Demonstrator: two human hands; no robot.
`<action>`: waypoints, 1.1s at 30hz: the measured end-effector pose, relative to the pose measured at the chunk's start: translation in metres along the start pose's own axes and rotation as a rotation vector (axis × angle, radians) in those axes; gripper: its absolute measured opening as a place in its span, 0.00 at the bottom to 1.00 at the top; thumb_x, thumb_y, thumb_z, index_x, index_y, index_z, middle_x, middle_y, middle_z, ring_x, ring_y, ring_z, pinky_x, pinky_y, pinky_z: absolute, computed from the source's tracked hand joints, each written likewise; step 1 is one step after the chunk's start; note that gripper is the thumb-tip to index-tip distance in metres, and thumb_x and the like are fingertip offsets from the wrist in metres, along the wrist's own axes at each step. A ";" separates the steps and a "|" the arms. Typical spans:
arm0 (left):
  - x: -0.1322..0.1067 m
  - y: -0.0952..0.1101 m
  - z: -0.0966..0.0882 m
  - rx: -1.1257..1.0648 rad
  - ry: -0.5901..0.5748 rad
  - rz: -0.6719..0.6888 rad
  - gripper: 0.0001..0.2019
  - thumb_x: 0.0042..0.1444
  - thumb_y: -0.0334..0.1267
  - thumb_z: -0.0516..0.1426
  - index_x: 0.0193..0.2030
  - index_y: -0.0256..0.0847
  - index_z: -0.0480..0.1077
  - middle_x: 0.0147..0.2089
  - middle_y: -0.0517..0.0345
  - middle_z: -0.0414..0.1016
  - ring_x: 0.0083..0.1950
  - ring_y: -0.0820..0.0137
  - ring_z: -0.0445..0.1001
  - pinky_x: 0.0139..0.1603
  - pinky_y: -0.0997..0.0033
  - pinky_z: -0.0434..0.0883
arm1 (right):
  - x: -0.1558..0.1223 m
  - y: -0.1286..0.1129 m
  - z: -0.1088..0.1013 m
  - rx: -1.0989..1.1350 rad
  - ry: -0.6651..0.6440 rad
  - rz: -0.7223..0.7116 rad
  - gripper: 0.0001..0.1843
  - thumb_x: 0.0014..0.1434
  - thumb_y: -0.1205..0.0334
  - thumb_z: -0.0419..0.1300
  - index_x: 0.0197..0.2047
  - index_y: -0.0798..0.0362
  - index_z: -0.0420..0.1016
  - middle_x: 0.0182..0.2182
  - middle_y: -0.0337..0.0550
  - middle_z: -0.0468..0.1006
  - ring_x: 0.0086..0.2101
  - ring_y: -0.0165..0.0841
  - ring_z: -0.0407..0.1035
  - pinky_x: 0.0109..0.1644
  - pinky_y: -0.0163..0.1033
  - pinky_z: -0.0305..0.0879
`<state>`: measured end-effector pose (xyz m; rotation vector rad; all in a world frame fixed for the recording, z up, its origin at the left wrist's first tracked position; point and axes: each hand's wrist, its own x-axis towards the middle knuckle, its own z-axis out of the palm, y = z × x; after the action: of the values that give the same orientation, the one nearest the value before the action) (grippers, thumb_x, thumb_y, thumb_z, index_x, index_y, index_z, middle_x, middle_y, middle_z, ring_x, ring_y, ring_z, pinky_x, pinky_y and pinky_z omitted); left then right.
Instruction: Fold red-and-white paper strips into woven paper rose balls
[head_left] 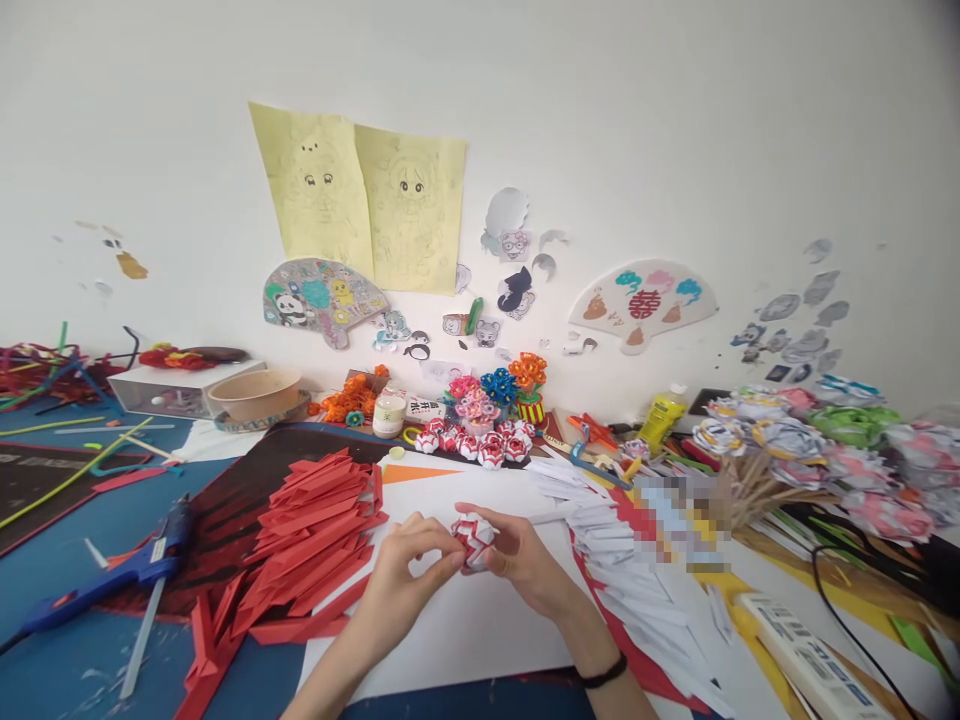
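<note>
A red and white folded-paper flower [472, 538] is held above a white sheet [450, 655]. My right hand [529, 560] wraps its fingers and thumb round the flower's right side. At its left side my left hand [416, 562] is closed, thumb and forefinger pinching at the folded paper edge. Left of my hands lies a heap of folded red paper strips [319, 535]. Folded white paper strips [637, 610] are spread to the right. Several finished red and white paper flowers [491, 450] stand together behind the sheet.
A blue glue gun [124, 575] lies at left with a glue stick [142, 640] near it. Behind are a beige bowl [255, 393], a small jar [389, 416] and a yellow bottle [663, 418]. Paper flowers on stems [795, 440] and a white box [810, 655] occupy the right.
</note>
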<state>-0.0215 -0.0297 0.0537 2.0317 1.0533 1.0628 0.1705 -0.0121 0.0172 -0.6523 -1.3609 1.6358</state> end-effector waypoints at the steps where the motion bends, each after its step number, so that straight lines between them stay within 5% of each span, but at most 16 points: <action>1: 0.000 0.001 0.000 -0.004 -0.005 0.000 0.13 0.61 0.44 0.55 0.30 0.42 0.75 0.33 0.57 0.78 0.36 0.67 0.71 0.48 0.62 0.61 | 0.000 0.000 0.000 0.002 -0.003 0.003 0.41 0.46 0.45 0.70 0.60 0.52 0.68 0.36 0.45 0.78 0.35 0.36 0.71 0.45 0.47 0.68; 33: -0.003 0.000 0.002 0.144 -0.015 0.053 0.11 0.62 0.40 0.55 0.30 0.43 0.74 0.32 0.58 0.77 0.36 0.68 0.70 0.45 0.65 0.62 | 0.000 -0.001 0.000 -0.041 -0.026 0.019 0.38 0.47 0.49 0.71 0.60 0.52 0.69 0.35 0.44 0.78 0.35 0.36 0.72 0.44 0.45 0.69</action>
<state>-0.0213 -0.0327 0.0511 2.1894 1.1025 1.0217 0.1705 -0.0118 0.0186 -0.6723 -1.4141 1.6405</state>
